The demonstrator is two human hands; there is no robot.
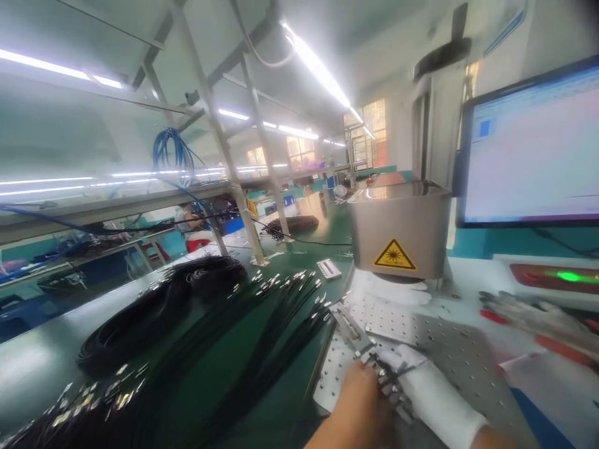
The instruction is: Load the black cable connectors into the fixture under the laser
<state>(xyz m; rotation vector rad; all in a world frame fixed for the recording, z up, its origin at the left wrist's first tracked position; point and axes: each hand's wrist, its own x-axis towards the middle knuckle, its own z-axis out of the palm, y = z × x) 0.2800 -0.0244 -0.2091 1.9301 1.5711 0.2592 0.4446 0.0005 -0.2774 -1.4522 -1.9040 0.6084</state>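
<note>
Your left hand (362,405), bare, curls its fingers onto a row of small metal connectors (390,383) at the near edge of the perforated plate (449,346), and your right hand (428,386), in a white glove, presses closed on the same row from the other side. A metal fixture bar (349,327) lies just beyond them on the plate. Above stands the laser head (400,231) with its yellow warning label. Left of the plate, black cables (276,337) with metal tips spread across the green tabletop (37,362). A monitor (533,143) glows at right.
</note>
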